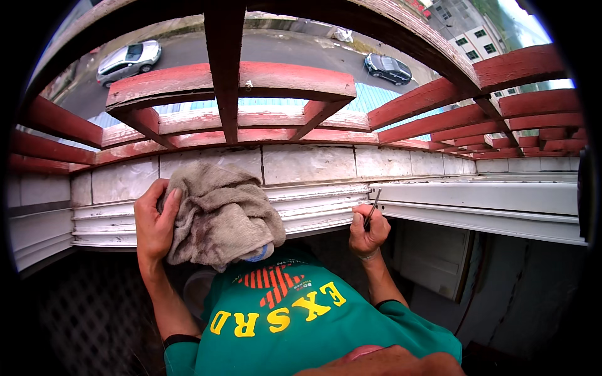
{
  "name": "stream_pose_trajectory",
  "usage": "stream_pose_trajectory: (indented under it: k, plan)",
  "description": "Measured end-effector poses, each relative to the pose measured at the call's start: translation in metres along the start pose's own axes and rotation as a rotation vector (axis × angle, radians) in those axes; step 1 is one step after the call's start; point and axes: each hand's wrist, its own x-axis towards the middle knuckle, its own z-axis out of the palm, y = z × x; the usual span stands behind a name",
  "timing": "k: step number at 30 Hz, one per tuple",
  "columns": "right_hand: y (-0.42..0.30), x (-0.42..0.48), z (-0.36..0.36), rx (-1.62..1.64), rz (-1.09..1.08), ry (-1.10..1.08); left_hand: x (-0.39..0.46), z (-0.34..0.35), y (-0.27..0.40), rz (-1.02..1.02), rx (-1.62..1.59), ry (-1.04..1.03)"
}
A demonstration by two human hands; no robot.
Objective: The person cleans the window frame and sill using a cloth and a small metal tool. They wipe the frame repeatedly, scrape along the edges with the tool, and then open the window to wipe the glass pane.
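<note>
My left hand (155, 218) grips the left side of a bunched grey-brown towel (221, 216). The towel has dark stains and a bit of blue at its lower edge. It lies over the white window track (315, 207) and hides part of its grooves. My right hand (369, 232) pinches a thin dark metal tool (374, 204), perhaps tweezers, pointing up and away from me. The tool's tip is beside the end of the white sliding sash frame (470, 199), close to small dark holes. Dirt marks the track's grooves.
Beyond the track runs a ledge of stained white tiles (308, 164). Past it stands a weathered red lattice guard (282, 77), with a street (282, 47) and parked cars far below. A pale bucket-like container (197, 289), partly hidden, is below my left forearm.
</note>
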Motion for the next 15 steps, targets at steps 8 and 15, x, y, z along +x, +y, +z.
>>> stream_pose_trajectory:
  k: [8,15]
  plan:
    - [-0.0024,0.0041,-0.0011,-0.005,-0.018,-0.019,-0.0003,0.0019,0.0027,-0.021,-0.022,0.019]
    - [0.0007,-0.0012,0.0015,0.010,0.008,0.012,-0.0008,0.0006,-0.0014,-0.014,-0.038,0.007]
